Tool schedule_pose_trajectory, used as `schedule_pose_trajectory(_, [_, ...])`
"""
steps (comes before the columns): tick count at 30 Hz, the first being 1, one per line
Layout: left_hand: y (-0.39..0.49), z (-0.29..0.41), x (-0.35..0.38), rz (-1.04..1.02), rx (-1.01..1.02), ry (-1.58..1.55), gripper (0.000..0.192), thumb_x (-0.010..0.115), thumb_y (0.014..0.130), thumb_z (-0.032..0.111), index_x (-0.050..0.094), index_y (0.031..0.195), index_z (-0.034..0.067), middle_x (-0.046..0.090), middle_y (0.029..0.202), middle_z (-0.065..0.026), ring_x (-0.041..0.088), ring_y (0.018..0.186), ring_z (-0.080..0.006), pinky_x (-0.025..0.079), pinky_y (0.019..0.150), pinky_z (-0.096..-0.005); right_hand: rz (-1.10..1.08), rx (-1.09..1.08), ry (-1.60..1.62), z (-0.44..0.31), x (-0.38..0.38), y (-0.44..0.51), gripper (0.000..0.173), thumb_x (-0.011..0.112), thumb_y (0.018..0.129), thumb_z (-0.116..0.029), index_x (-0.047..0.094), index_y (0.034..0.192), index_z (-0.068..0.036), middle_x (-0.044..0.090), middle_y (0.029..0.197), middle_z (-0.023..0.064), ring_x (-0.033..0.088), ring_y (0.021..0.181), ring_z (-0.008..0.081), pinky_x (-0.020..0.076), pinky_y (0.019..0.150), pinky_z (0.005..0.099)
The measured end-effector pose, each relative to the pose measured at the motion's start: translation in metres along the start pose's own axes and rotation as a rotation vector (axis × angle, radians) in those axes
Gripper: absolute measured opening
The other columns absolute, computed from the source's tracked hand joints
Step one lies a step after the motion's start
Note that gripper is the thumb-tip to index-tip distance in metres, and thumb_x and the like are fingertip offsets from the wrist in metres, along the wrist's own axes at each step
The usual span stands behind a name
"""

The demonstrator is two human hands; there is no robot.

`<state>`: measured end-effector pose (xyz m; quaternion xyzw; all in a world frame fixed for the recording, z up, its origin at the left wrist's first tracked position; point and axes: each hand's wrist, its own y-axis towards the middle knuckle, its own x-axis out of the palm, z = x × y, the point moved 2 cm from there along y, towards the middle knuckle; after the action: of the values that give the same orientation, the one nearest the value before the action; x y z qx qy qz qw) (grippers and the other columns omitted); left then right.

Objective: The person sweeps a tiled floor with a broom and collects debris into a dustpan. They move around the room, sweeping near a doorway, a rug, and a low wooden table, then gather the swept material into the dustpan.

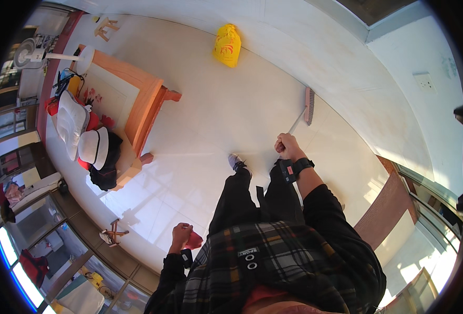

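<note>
My right hand (pixel 289 146) is closed around the handle of a broom (pixel 309 106). The pinkish broom head, with dark bristles, lies on the pale tiled floor along the foot of the white wall. My left hand (pixel 181 236) is down beside my left hip, its fingers curled around a pinkish-red object (pixel 194 241). Much of that object is hidden by the hand and body, so its kind cannot be told. Between the hands, my shoes and dark trousers show on the floor.
A yellow plastic bag (pixel 227 46) stands against the wall ahead. To the left, a wooden table (pixel 137 78) bears hats, a white pedestal fan (pixel 62 57) and other items. A small wooden stool (pixel 106 29) and a folding stool (pixel 114 234) stand on the floor.
</note>
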<state>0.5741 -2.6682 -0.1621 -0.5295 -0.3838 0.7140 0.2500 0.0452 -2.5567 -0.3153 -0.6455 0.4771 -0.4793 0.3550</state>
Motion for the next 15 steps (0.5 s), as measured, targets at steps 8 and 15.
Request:
schedule_pose_trajectory(8, [0.017,-0.075,-0.032,0.04,-0.048,-0.11,0.033,0.069,0.074,0.028,0.067,0.092,0.0,0.068,0.078,-0.0126,0.065,0.071,-0.0217,0.053,0.065,-0.0331,-0.19,-0.126,-0.639,0.076,0.096,0.011,0.014,0.051,0.081,-0.002,0.038,0.075,-0.005,0.04,0.049,0.0097,0.042,0.036,0.0194,0.0303,0.031,0.0326])
schedule_pose_trajectory(15, [0.014,-0.118,-0.035,0.116,-0.126,-0.12,0.034,0.069,0.073,0.03,0.067,0.09,0.001,0.068,0.079,-0.0133,0.066,0.073,-0.0222,0.053,0.067,-0.0334,-0.325,0.034,-1.03,0.115,0.098,-0.049,0.018,0.055,0.082,-0.014,0.038,0.081,-0.007,0.045,0.05,0.0096,0.045,0.034,0.0204,0.0329,0.03,0.0318])
